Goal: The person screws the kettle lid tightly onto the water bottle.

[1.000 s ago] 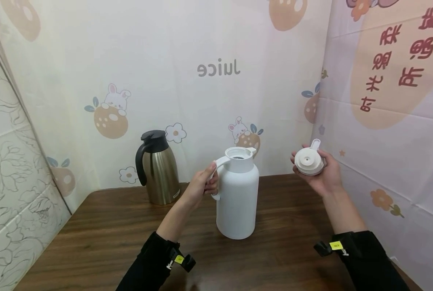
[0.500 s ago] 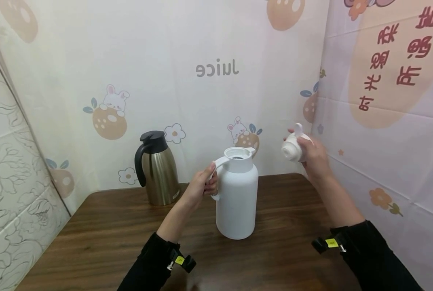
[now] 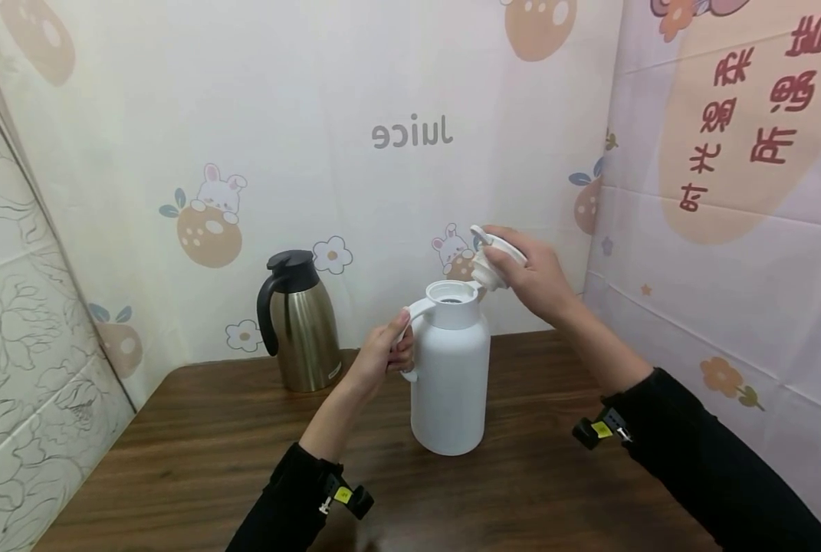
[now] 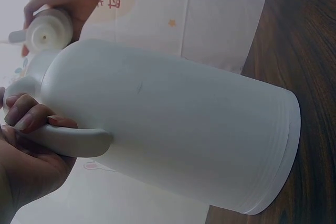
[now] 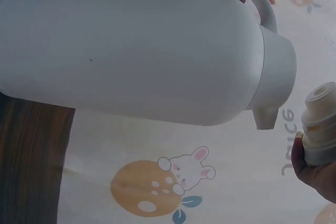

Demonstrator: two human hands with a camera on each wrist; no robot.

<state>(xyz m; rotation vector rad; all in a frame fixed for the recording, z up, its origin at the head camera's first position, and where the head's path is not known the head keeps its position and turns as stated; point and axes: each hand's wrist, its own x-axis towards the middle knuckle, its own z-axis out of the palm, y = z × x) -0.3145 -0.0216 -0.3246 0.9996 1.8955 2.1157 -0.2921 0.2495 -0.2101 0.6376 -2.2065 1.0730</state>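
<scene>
A white thermos jug (image 3: 450, 383) stands upright on the wooden table, its mouth uncovered. My left hand (image 3: 382, 349) grips its handle, fingers curled round it, as the left wrist view also shows on the handle (image 4: 79, 141). Up and to the right of the mouth, my right hand (image 3: 537, 276) holds the white lid (image 3: 490, 264) by its edge. The lid is tilted, with its stepped underside toward the jug. In the right wrist view the lid (image 5: 320, 124) is apart from the jug's spout (image 5: 265, 118).
A steel thermos jug (image 3: 307, 330) with a black handle and top stands at the back left of the table (image 3: 196, 460). A printed cloth (image 3: 300, 92) hangs behind the table, and another covers the right side.
My right hand has swung left with the lid, from the right side to beside the jug's mouth, turning the lid's underside leftward. My left hand and the jug stay in place.
</scene>
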